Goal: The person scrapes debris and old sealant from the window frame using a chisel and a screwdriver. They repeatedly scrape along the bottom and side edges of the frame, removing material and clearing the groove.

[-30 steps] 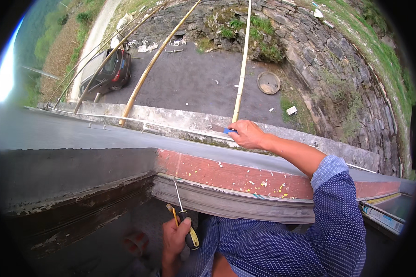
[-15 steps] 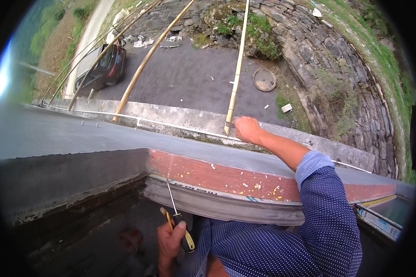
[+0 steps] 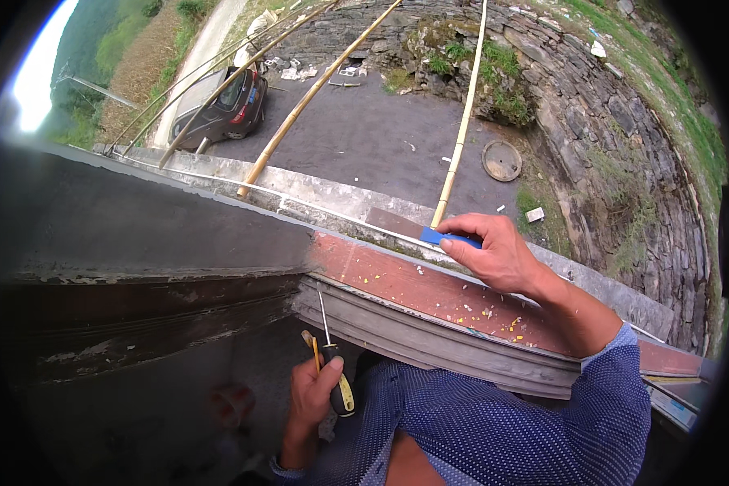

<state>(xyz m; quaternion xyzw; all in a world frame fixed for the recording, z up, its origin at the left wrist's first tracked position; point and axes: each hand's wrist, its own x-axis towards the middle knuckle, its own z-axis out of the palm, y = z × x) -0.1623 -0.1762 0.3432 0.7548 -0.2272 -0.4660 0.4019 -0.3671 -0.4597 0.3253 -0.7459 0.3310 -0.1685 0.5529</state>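
Note:
My right hand (image 3: 506,261) reaches over the window ledge, fingers closed round the blue handle of a scraper (image 3: 398,223). Its flat metal blade points left, over the outer edge of the ledge. Lower down, inside the opening, my left hand (image 3: 312,390) grips a screwdriver (image 3: 345,397) with a black and yellow handle, its shaft pointing up. A second slim yellow tool with a brownish end (image 3: 313,343) is held alongside; its kind is unclear. Between the hands runs a reddish sill (image 3: 397,285), strewn with small yellow and white chips (image 3: 510,325).
Bamboo poles (image 3: 320,95) slant outward beyond a concrete ledge (image 3: 356,197) and a thin white pipe (image 3: 219,176). A dark wall (image 3: 162,223) borders the opening at left. Far below are a parked car (image 3: 233,105), a round cover (image 3: 501,160) and a stone wall (image 3: 616,121).
My right hand has drawn back from the bamboo pole's foot toward the sill and turned, so the scraper shows plainly. The view has shifted; my left hand keeps its grip.

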